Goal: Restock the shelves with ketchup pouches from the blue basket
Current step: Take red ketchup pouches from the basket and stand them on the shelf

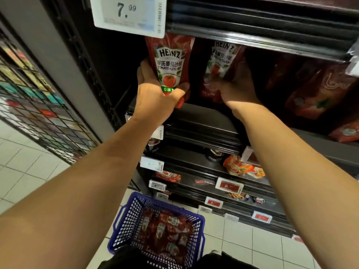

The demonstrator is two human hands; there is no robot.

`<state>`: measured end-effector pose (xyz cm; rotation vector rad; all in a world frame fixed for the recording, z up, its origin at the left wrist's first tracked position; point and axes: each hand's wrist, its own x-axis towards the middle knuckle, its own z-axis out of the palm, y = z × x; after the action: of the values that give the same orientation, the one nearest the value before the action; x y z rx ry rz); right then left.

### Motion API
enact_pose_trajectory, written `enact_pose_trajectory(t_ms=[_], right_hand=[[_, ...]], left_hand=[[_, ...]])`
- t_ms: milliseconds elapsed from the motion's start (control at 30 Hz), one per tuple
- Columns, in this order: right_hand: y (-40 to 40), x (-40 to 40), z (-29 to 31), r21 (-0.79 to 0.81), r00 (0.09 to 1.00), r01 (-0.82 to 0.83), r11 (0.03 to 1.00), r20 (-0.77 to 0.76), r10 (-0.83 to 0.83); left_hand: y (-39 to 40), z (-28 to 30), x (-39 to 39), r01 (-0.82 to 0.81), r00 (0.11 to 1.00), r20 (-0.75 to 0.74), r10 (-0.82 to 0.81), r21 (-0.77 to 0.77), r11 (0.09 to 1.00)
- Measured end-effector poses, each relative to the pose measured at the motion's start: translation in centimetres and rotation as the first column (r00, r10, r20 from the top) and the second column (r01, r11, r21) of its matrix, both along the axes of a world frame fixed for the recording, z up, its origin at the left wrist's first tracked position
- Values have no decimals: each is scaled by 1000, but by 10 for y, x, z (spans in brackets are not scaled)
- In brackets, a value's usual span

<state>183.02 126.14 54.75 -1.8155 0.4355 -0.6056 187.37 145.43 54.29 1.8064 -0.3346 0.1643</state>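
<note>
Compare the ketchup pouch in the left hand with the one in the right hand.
The left pouch is brightly lit, its label sharp; the right pouch sits deeper in shadow, its label dimmer.
The left hand grips the left pouch at its bottom; the right hand holds the right pouch from its side.
Both are red Heinz tomato ketchup pouches, held upright.

1. The left hand (155, 98) grips the bottom of an upright Heinz ketchup pouch (170, 61) at the shelf (204, 121).
2. The right hand (238, 84) holds a second Heinz pouch (219, 61) just beside it.
3. A price tag (128, 14) above reads 7.99.
4. The blue basket (134, 216) on the tiled floor (29, 171) holds more pouches (167, 232).
</note>
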Motion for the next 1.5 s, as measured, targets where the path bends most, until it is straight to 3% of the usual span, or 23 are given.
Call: enact_pose_trajectory(t_ms=[100,200,367,467,567,633,700,800,933,1033,1133,1233,1367,1500], right_hand=[[2,2,-9,-42,999,3,999,33,-2],[3,1,-12,-67,998,17,998,57,-13],[1,-2,-14,-110,999,-49,993,-17,47],[1,-11,-6,76,994,-86,993,-57,90],[6,-35,10,510,985,-119,852,-45,165],[9,-55,22,610,969,-125,782,-93,227],[10,-76,30,606,947,-147,782,-142,288],[17,-99,42,581,897,-225,782,-190,399],[28,-117,48,545,866,-250,800,-244,437],[26,-132,49,398,872,-263,879,-292,393],[23,-150,49,42,871,-251,967,-426,244],[26,-158,50,-283,893,-321,904,-409,189],[39,-153,51,-495,911,-330,804,-390,134],[49,-146,45,-507,956,-154,848,-293,-1]], left_hand=[[0,-2,1,-17,999,29,16,30,999],[1,-6,0,-165,979,127,158,52,985],[3,-12,-3,-236,959,175,224,50,970],[5,-7,-6,-234,963,158,216,103,967],[19,3,-29,-319,905,324,276,88,944],[28,6,-53,-214,857,495,145,86,973],[28,11,-77,36,828,541,-148,211,977],[19,20,-101,248,850,380,-365,322,913],[15,22,-111,358,919,126,-374,135,924],[16,16,-111,307,951,36,-308,32,951],[15,15,-108,259,965,41,-261,43,965],[12,17,-106,271,958,77,-278,89,958],[10,17,-104,288,945,97,-314,213,934],[6,19,-104,399,907,27,-421,267,877]])
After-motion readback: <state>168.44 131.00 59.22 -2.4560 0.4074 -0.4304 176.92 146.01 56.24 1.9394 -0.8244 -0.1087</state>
